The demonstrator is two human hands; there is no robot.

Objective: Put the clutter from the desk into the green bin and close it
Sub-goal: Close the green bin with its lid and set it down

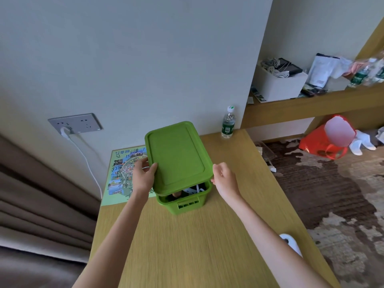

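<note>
The green bin stands on the wooden desk. Its green lid hovers just above the bin, tilted, with a gap at the near end. Through that gap I see white and dark items inside the bin. My left hand grips the lid's left edge, thumb on top. My right hand holds the lid's right near corner with curled fingers.
A colourful printed sheet lies on the desk left of the bin. A water bottle stands at the desk's far edge by the wall. A white cable hangs from a wall socket. Shelves and a red bag are at right.
</note>
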